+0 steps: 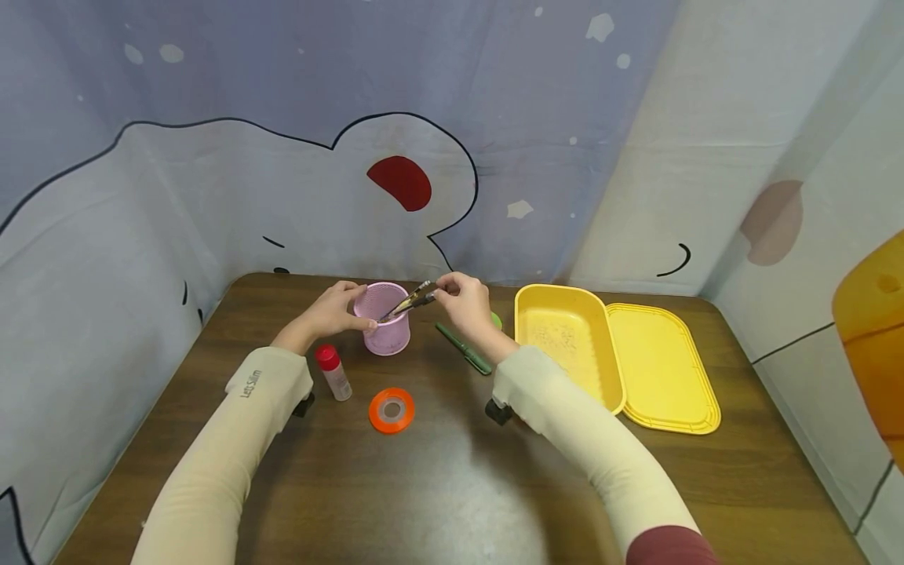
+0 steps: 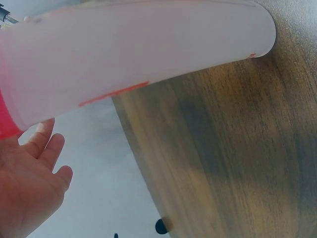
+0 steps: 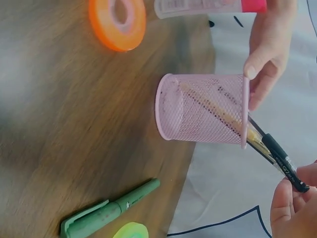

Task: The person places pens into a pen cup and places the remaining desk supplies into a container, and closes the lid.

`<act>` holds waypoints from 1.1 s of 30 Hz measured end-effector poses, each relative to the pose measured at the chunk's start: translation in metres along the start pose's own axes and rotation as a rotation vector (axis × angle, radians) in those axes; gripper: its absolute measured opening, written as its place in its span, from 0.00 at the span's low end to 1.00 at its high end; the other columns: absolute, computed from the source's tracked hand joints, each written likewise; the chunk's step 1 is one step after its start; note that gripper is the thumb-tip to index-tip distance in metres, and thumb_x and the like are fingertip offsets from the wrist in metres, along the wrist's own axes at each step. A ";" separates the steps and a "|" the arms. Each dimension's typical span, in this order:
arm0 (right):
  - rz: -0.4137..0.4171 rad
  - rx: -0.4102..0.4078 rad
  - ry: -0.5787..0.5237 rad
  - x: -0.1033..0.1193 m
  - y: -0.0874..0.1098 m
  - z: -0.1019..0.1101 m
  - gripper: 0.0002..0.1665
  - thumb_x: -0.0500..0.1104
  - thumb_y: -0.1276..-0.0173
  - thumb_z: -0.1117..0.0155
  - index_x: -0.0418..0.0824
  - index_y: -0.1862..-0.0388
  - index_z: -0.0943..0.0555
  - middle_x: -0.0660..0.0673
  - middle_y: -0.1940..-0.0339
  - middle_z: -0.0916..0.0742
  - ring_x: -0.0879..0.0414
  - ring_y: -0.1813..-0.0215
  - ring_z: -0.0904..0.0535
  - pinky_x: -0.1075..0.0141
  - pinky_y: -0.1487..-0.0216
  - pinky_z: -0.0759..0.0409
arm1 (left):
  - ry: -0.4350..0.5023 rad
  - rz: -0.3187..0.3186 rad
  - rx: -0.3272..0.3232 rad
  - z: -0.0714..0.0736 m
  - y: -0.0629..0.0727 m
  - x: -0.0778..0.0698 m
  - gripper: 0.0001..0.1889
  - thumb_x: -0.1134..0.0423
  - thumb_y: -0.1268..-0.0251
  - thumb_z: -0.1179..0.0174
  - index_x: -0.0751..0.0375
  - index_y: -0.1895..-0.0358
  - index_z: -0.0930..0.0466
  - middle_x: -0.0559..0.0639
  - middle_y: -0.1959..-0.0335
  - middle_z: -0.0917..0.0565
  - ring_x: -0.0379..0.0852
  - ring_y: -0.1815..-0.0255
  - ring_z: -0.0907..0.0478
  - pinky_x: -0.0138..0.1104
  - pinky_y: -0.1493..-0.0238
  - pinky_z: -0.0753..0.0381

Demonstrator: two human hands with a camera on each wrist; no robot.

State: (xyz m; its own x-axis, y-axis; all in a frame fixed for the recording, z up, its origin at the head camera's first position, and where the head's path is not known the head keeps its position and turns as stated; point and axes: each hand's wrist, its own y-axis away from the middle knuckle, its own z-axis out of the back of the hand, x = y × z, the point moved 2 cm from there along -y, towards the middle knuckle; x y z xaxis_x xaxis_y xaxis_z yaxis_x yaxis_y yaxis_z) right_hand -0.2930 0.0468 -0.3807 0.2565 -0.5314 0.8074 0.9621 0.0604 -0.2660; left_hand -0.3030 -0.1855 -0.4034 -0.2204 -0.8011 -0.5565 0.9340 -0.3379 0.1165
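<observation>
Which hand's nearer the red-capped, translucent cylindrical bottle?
Left. The left hand is just beyond the red-capped, translucent cylindrical bottle, gripping the pink mesh cup; the right hand is farther off, past the cup's right side, holding a black pen.

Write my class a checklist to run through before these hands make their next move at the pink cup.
1. Pink cup upright: ok.
2. Cup steadied: ok, the left hand grips its rim.
3. Black pen held: ok, the right hand pinches its end.
4. Green pen in the cup: not ok, it lies on the table.
5. Yellow box covered: not ok, its lid lies beside it.
6. Black pen's ink level: cannot tell.
</observation>
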 end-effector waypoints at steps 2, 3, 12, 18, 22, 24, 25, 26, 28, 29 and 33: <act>-0.029 -0.005 -0.021 0.002 -0.001 0.000 0.07 0.38 0.46 0.38 0.38 0.67 0.19 0.43 0.71 0.15 0.55 0.67 0.21 0.65 0.62 0.25 | 0.000 0.001 0.001 0.000 0.000 0.000 0.43 0.54 0.53 0.36 0.70 0.35 0.46 0.68 0.38 0.42 0.62 0.36 0.47 0.54 0.38 0.46; -0.041 -0.006 -0.027 0.002 -0.002 -0.001 0.07 0.38 0.46 0.38 0.38 0.67 0.19 0.43 0.70 0.15 0.54 0.67 0.21 0.65 0.62 0.25 | -0.001 -0.001 0.001 0.000 0.000 0.000 0.43 0.53 0.53 0.36 0.70 0.35 0.46 0.68 0.38 0.42 0.62 0.36 0.47 0.54 0.38 0.46; -0.103 0.011 -0.111 0.005 -0.009 -0.004 0.08 0.37 0.45 0.38 0.36 0.65 0.20 0.41 0.69 0.14 0.52 0.67 0.18 0.72 0.70 0.26 | -0.006 0.001 -0.003 0.000 0.000 0.000 0.43 0.53 0.53 0.36 0.70 0.35 0.46 0.68 0.38 0.42 0.63 0.36 0.47 0.54 0.37 0.46; -0.138 0.037 -0.155 0.009 -0.009 -0.010 0.09 0.37 0.45 0.39 0.35 0.65 0.20 0.40 0.70 0.15 0.52 0.70 0.19 0.75 0.75 0.29 | -0.017 -0.005 -0.005 0.000 0.000 -0.001 0.43 0.54 0.52 0.36 0.71 0.35 0.46 0.69 0.38 0.42 0.63 0.37 0.47 0.54 0.37 0.46; -0.132 0.058 -0.157 0.012 -0.008 -0.014 0.09 0.37 0.44 0.39 0.35 0.65 0.20 0.40 0.71 0.15 0.56 0.73 0.21 0.76 0.75 0.30 | -0.028 0.002 -0.001 0.001 0.000 -0.002 0.43 0.53 0.52 0.36 0.70 0.35 0.46 0.68 0.38 0.42 0.63 0.36 0.47 0.54 0.38 0.46; -0.115 0.066 -0.151 0.013 -0.008 -0.015 0.09 0.37 0.44 0.40 0.34 0.64 0.20 0.40 0.70 0.15 0.56 0.73 0.21 0.76 0.74 0.30 | -0.031 0.003 0.001 0.001 0.001 -0.001 0.43 0.53 0.52 0.36 0.70 0.35 0.46 0.68 0.38 0.43 0.63 0.36 0.47 0.54 0.37 0.46; -0.105 0.069 -0.145 0.014 -0.008 -0.016 0.10 0.36 0.44 0.40 0.33 0.63 0.20 0.40 0.70 0.14 0.56 0.72 0.21 0.76 0.74 0.30 | -0.030 0.003 0.002 0.001 0.001 -0.002 0.43 0.53 0.52 0.36 0.70 0.35 0.46 0.68 0.38 0.43 0.63 0.36 0.47 0.54 0.37 0.46; -0.095 0.073 -0.139 0.015 -0.008 -0.016 0.10 0.36 0.43 0.40 0.33 0.63 0.20 0.40 0.69 0.14 0.56 0.71 0.21 0.76 0.73 0.30 | -0.030 0.002 0.003 0.001 0.001 -0.001 0.43 0.54 0.52 0.36 0.70 0.35 0.46 0.69 0.38 0.43 0.63 0.36 0.48 0.54 0.37 0.46; -0.070 0.084 -0.124 0.015 -0.007 -0.017 0.10 0.36 0.43 0.40 0.33 0.63 0.20 0.40 0.68 0.14 0.54 0.68 0.20 0.75 0.71 0.29 | -0.030 0.003 0.003 0.001 0.001 -0.001 0.43 0.54 0.52 0.37 0.70 0.35 0.46 0.69 0.38 0.43 0.63 0.36 0.48 0.54 0.37 0.46; -0.059 0.090 -0.113 0.016 -0.006 -0.018 0.09 0.35 0.43 0.40 0.33 0.63 0.20 0.40 0.68 0.14 0.54 0.66 0.20 0.74 0.69 0.28 | -0.028 0.005 0.003 0.001 0.001 -0.001 0.43 0.53 0.52 0.37 0.70 0.35 0.46 0.68 0.37 0.43 0.63 0.36 0.48 0.54 0.37 0.46; -0.027 0.122 -0.097 0.015 -0.005 -0.021 0.09 0.35 0.43 0.41 0.34 0.63 0.20 0.41 0.65 0.15 0.53 0.62 0.20 0.71 0.64 0.25 | -0.027 0.006 0.002 0.001 0.001 -0.001 0.43 0.53 0.52 0.37 0.70 0.35 0.46 0.68 0.37 0.43 0.63 0.36 0.48 0.54 0.38 0.46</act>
State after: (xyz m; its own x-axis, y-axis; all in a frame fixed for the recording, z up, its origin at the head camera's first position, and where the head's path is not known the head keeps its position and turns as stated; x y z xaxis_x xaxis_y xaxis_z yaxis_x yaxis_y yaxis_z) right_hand -0.2961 0.0212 -0.3785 0.2328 -0.4504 0.8619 0.9713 0.1527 -0.1825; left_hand -0.3023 -0.1854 -0.4021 -0.2225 -0.8160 -0.5336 0.9346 -0.3344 0.1217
